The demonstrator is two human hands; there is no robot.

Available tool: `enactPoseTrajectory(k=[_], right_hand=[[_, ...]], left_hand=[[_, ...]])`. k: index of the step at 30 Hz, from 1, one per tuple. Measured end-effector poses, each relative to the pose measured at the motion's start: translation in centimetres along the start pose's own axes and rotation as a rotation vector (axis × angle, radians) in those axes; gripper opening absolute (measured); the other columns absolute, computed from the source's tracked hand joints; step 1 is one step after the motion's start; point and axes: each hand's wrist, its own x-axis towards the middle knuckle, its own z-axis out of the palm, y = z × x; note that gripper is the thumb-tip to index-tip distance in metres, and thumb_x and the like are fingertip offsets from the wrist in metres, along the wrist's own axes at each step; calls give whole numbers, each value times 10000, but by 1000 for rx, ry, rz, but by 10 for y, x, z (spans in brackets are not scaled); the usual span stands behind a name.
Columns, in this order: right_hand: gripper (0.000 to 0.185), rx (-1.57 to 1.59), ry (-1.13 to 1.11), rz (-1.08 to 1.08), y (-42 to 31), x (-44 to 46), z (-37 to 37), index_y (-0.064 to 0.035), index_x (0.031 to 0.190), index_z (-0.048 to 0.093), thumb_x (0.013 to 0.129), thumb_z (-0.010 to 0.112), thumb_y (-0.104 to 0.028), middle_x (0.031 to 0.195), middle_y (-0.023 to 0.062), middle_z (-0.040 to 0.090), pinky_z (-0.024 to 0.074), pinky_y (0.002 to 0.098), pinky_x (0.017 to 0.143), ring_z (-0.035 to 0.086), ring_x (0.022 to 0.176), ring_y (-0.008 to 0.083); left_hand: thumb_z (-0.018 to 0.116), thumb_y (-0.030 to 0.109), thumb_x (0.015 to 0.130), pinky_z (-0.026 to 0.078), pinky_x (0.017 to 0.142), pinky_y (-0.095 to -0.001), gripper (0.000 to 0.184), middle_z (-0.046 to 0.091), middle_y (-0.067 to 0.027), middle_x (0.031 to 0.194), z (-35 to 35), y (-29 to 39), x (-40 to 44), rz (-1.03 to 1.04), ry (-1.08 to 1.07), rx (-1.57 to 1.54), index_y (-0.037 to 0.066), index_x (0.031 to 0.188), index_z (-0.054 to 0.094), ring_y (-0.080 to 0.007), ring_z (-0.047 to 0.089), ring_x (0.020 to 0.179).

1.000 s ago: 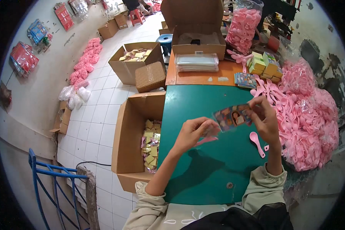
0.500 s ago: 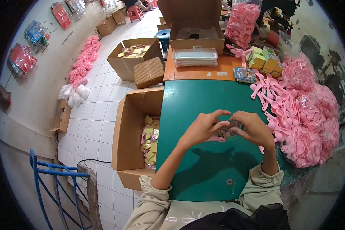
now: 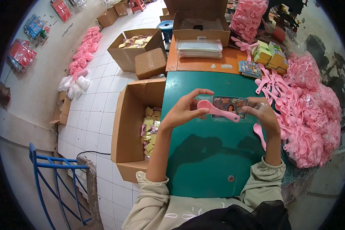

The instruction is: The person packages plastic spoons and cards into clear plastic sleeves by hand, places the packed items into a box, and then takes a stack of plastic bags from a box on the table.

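A printed card [image 3: 241, 104] in clear plastic is stretched between my two hands above the green table [image 3: 195, 165]. Across the card's left half lies a pink spoon [image 3: 220, 112], its bowl to the left; I cannot tell whether it is inside the plastic or in front of it. My left hand [image 3: 180, 110] is closed at the left end, thumb by the spoon's bowl. At the right end, my right hand [image 3: 265, 115] pinches the plastic and the card's edge. A loose pink spoon [image 3: 259, 134] rests on the table beside my right wrist.
Loose pink spoons [image 3: 274, 90] and stuffed bags of spoons [image 3: 314, 122] crowd the right side. Behind are a stack of cards [image 3: 250, 69], small yellow boxes [image 3: 270, 57] and clear plastic sleeves [image 3: 199, 49]. An open carton [image 3: 130, 126] holding small packets stands left of the table.
My hands have moved apart and the card with the pink spoon now faces me, spread flat between them. Earlier it was bunched and mostly hidden by my fingers. The view has shifted slightly.
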Motion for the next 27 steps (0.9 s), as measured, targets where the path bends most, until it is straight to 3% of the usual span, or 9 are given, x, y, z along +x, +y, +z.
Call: enactPoseTrajectory(k=[6,10,13,15,18,19,22,23,27], right_hand=[[166,16,75,30,-3,-3,5,-26,660,562,741,704,-57,666,12,587,415,218,519,532,572,73],[192,81,43,29,-5,-2,8,-44,650,527,744,694,-38,637,5,566,396,204,505,516,540,66],[154,-48,-44,72,-6,-7,4,-43,681,548,745,687,-25,639,5,564,389,208,503,517,551,62],[114,-129,49,-18,4,-6,1,-25,716,580,743,690,-40,630,9,561,399,219,511,523,564,67],[140,-350,252,-146,12,-7,11,-17,827,611,731,700,-66,689,38,584,435,247,555,555,632,102],[182,-439,328,-188,12,-8,17,-17,875,618,725,704,-75,721,51,596,451,258,575,570,662,119],[234,-428,-38,-304,13,-18,38,-25,919,594,718,707,-70,972,72,621,474,285,696,599,841,176],[248,-470,-98,-335,16,-21,43,-30,938,587,723,701,-74,1008,87,600,474,305,724,591,875,206],[253,-622,-191,-326,37,-35,63,-37,972,575,747,678,-86,1056,127,549,469,365,795,564,947,295]], left_hand=[[648,100,837,543,729,-275,521,634,-80,917,1,-3,2,35,-139,-34,80,1302,415,-109,596,832],[651,108,837,537,726,-268,553,631,-76,914,1,1,-1,18,-104,-38,84,1326,394,-102,591,829],[659,135,833,528,737,-273,601,624,-83,943,2,-5,0,36,-97,-7,87,1350,358,-118,593,855],[672,176,825,525,739,-279,666,617,-107,984,4,-14,0,67,-96,66,93,1379,313,-150,606,890],[634,188,858,510,769,-295,692,596,-165,1045,26,-51,-4,177,364,409,108,1411,227,-200,610,936],[545,213,918,510,794,-326,684,573,-210,1091,32,-59,-12,39,338,419,127,1435,106,-247,605,987],[452,227,961,515,802,-354,664,571,-212,1113,49,-62,-40,-329,106,-418,136,1438,0,-267,601,1011],[374,225,986,518,819,-373,640,569,-211,1125,52,-63,-48,-354,73,-426,145,1428,-82,-269,604,1004],[353,173,987,532,807,-366,586,589,-206,1085,56,-73,-62,-335,71,-258,138,1429,-30,-258,613,989]])
